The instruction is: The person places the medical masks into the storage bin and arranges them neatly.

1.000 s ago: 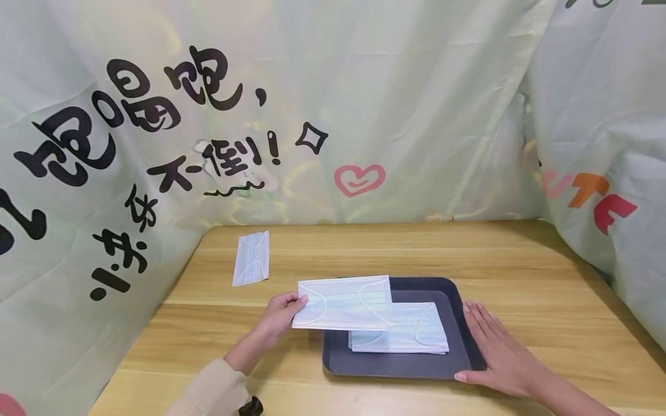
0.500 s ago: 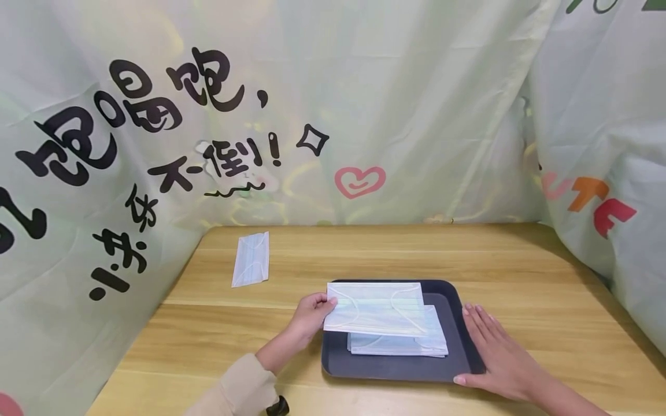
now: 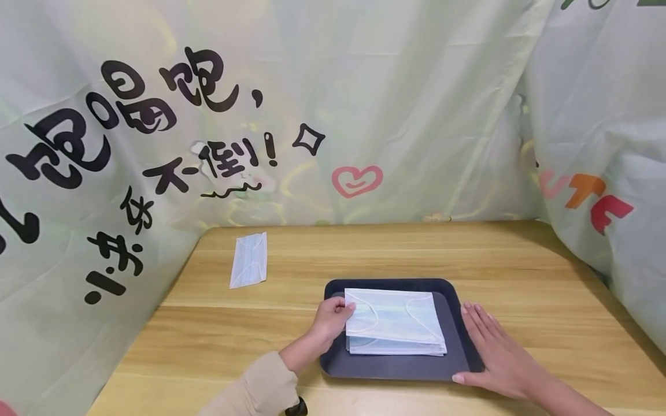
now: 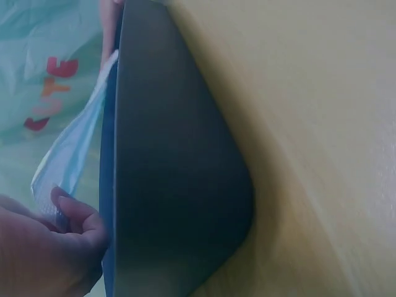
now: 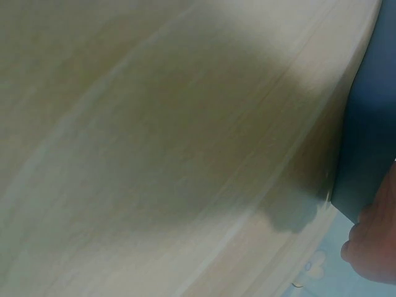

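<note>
A dark grey tray [image 3: 334, 363] lies on the wooden table [image 3: 224, 341]. In it sits a light blue face mask [image 3: 406, 346], and a second light blue mask [image 3: 395, 318] lies over it. My left hand [image 3: 335, 315] pinches the left edge of that top mask; the left wrist view shows the thumb and fingers [image 4: 77, 219] on the mask [image 4: 74, 154] beside the tray's rim [image 4: 179, 185]. My right hand [image 3: 494, 346] lies flat with straight fingers against the tray's right rim. A third mask [image 3: 250, 260] lies at the table's far left.
Pale green printed cloth [image 3: 333, 110] hangs close behind and on both sides of the table. Bare wood shows to the right of the tray and behind it [image 3: 520, 260].
My left hand has carried the top mask to the right and down, from off the tray's left rim onto the mask in the tray. The right hand has stayed put.
</note>
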Demonstrator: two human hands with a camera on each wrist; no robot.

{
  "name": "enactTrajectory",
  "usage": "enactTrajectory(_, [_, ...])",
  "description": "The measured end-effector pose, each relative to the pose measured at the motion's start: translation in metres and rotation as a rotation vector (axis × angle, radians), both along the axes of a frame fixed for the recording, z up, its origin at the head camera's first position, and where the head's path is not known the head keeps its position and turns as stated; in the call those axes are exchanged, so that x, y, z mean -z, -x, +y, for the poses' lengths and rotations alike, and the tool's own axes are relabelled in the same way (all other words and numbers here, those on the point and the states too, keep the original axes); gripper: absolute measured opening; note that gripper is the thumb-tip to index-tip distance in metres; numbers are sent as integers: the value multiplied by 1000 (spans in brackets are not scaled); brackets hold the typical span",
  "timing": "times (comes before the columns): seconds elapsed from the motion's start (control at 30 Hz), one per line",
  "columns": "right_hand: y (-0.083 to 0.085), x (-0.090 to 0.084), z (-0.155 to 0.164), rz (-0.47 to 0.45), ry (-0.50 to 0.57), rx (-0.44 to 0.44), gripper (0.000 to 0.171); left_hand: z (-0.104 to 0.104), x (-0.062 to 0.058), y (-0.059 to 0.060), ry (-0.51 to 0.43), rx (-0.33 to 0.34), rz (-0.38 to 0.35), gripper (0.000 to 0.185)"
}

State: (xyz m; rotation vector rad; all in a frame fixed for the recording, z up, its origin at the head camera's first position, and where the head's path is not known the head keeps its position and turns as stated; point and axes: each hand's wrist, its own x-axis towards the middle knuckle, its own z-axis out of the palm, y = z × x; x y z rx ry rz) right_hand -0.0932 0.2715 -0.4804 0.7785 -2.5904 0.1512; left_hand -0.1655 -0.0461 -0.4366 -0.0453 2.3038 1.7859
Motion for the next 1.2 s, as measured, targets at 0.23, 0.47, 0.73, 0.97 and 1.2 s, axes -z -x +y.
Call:
enactTrajectory(0.23, [-3, 1, 0, -27, 11, -14, 119, -3, 2, -7, 29, 52, -26, 15])
enactTrajectory(0.47, [-4, -1, -1, -62, 22, 8, 119, -4, 1, -9, 97, 83, 12, 9])
enactTrajectory(0.73, [-2, -2, -2, -112, 45, 11, 119, -7, -9, -6, 212, 113, 101, 10])
enactTrajectory(0.97, [-5, -4, -2, -122, 54, 20, 118, -12, -14, -5, 361, 224, 234, 17])
enactTrajectory(1.2, [-5, -5, -2, -120, 54, 19, 117, -18, -17, -3, 493, 227, 355, 14])
